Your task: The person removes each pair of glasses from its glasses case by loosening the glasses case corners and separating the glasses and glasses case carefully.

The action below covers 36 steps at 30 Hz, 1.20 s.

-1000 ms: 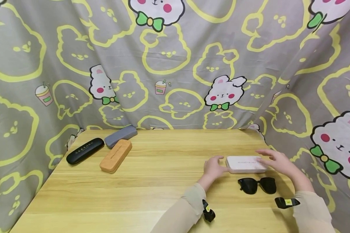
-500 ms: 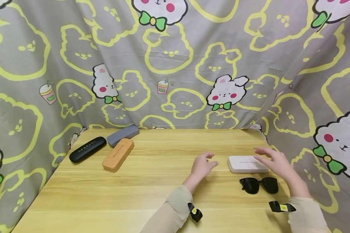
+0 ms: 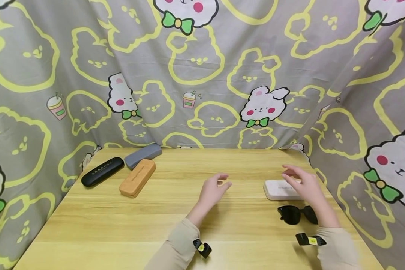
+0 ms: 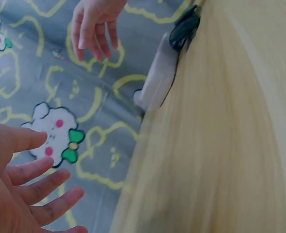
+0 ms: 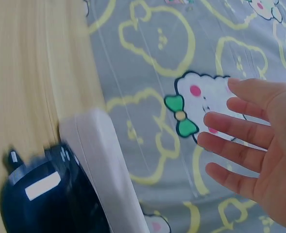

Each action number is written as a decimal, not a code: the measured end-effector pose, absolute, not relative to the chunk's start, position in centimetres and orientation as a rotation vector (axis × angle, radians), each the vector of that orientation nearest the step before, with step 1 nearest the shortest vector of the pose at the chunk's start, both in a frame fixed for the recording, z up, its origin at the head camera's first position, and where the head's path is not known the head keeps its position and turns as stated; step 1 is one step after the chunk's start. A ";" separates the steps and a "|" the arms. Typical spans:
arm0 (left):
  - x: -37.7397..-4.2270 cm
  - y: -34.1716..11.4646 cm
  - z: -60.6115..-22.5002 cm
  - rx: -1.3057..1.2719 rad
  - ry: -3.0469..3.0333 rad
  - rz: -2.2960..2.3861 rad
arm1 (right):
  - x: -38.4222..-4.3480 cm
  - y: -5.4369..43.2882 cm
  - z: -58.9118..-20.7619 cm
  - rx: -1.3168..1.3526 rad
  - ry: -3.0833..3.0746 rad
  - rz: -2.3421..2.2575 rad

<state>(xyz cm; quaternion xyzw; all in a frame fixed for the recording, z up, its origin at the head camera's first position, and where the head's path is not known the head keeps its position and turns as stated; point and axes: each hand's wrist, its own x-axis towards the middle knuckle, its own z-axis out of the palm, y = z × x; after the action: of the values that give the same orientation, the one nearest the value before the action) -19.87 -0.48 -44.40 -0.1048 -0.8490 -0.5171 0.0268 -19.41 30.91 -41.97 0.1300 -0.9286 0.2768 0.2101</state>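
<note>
A white glasses case (image 3: pixel 279 190) lies closed at the right of the wooden table. In front of it sits a pair of black sunglasses (image 3: pixel 293 215), partly covered by the right forearm in the head view. My right hand (image 3: pixel 302 183) hovers above the case's right part, fingers spread and holding nothing; the right wrist view shows it apart from the white case (image 5: pixel 106 170). My left hand (image 3: pixel 213 190) is over the table's middle, left of the case, its fingers relaxed and nothing in them. In the left wrist view the left hand (image 4: pixel 24 179) is likewise unoccupied.
At the back left lie a black glasses case (image 3: pixel 102 172), a grey-blue one (image 3: pixel 143 156) and an orange one (image 3: pixel 137 178), close together. A patterned curtain (image 3: pixel 202 75) hangs behind and beside the table (image 3: pixel 121 232).
My left hand has drawn away from the white case toward the left. The right hand has lifted a little and shifted left above it. The case and sunglasses stay in place.
</note>
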 end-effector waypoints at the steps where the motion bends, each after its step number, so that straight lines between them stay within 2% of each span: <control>1: -19.8 -1.0 -44.2 -0.315 -2.625 -1.596 | -19.5 30.5 -42.0 0.361 -2.578 0.776; 13: -19.2 -6.0 -43.6 -0.223 -2.541 -1.612 | -20.9 25.0 -42.4 0.567 -2.585 0.792; 28: -20.6 -11.8 -41.9 -0.063 -2.508 -1.325 | -23.7 16.8 -43.2 0.715 -2.622 0.800; 36: -20.9 -16.0 -41.0 -0.083 -2.492 -1.214 | -25.2 13.0 -43.7 0.780 -2.653 0.852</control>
<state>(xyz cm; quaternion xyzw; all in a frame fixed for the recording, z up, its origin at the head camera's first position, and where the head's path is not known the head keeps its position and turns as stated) -20.95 -15.96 -40.97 -0.0293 -0.8834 -0.4304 0.1829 -25.24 12.98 -43.71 0.2675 -0.9098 0.2922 0.1237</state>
